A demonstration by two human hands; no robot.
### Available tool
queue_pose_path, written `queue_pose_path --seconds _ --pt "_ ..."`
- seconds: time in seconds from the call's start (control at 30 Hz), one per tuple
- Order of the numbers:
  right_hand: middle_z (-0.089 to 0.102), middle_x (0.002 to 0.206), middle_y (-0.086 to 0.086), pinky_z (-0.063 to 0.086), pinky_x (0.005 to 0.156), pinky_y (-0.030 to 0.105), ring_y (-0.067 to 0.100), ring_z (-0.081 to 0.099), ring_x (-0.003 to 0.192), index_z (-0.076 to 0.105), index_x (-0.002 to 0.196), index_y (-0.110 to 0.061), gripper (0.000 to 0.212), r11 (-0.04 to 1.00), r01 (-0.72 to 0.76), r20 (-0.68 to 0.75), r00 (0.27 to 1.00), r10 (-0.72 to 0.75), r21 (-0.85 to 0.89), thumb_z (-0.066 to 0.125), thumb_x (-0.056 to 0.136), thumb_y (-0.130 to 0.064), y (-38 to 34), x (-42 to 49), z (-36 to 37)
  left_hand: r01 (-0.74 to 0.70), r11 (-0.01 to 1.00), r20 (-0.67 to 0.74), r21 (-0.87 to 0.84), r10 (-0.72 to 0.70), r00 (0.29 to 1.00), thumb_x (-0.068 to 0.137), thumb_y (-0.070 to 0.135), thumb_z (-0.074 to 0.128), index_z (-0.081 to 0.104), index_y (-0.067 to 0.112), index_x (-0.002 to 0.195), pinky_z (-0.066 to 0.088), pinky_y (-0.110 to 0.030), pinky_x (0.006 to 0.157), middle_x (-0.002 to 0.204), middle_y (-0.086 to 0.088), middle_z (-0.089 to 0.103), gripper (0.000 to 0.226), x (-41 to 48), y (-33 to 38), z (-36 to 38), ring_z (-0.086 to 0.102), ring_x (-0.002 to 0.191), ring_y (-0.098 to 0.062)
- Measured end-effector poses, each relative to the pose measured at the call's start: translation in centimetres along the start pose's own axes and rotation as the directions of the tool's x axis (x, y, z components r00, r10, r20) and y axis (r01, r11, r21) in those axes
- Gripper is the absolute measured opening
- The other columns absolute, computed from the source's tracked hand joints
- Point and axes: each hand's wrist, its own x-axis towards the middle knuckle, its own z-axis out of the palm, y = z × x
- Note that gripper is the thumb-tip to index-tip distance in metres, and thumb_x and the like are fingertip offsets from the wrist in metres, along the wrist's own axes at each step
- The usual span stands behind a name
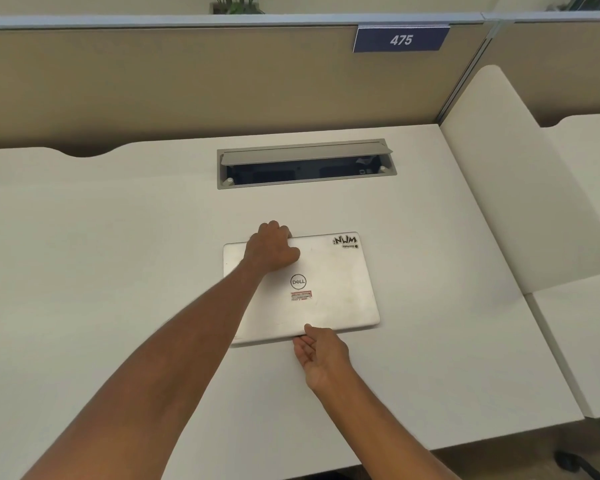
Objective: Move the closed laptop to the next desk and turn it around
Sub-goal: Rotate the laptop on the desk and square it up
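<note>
A closed silver laptop lies flat on the white desk, its logo readable from my side and stickers on the lid. My left hand reaches across the lid and curls its fingers over the far edge. My right hand is at the near edge, thumb on top and fingers tucked under the front of the laptop. The laptop still rests on the desk surface.
An open cable tray is set into the desk behind the laptop. A beige partition with a "475" sign backs the desk. A white side divider separates this desk from the neighbouring desk on the right.
</note>
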Motion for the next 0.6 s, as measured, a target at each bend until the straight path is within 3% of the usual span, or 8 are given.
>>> queue_pose_path --seconds 0.33,0.47,0.6 --pt "0.072 0.093 0.015 0.06 0.08 0.033 0.025 0.072 0.087 0.071 0.106 0.0 0.016 0.992 0.068 0.007 0.998 -0.068 -0.102 0.074 0.1 -0.014 -0.7 1.7 -2.3 0.099 0.994 -0.05 -0.042 -0.101 0.994 0.098 0.036 0.057 0.066 0.01 0.133 0.045 -0.045 0.114 0.138 -0.009 0.062 0.045 -1.5 -0.7 -0.2 0.053 0.137 -0.032" --pt "0.072 0.093 0.014 0.061 0.084 0.035 0.024 0.069 0.083 0.071 0.109 -0.003 0.017 0.98 0.121 0.004 0.993 -0.122 -0.159 0.075 0.1 -0.017 -2.1 2.1 -3.4 0.192 0.968 -0.088 -0.158 -0.208 0.974 0.101 0.038 0.054 0.07 0.009 0.128 0.047 -0.046 0.113 0.134 -0.009 0.066 0.043 -3.0 -1.0 -0.1 0.057 0.134 -0.034" --pt "0.072 0.092 0.011 0.059 0.079 0.033 0.02 0.066 0.076 0.071 0.11 -0.004 0.017 0.955 0.201 0.015 0.979 -0.202 -0.219 0.076 0.098 -0.015 -3.9 2.2 -4.6 0.255 0.93 -0.077 -0.263 -0.284 0.956 0.104 0.049 0.052 0.073 -0.002 0.097 0.059 -0.048 0.099 0.117 -0.023 0.075 0.055 -4.7 -1.8 0.4 0.07 0.116 -0.043"
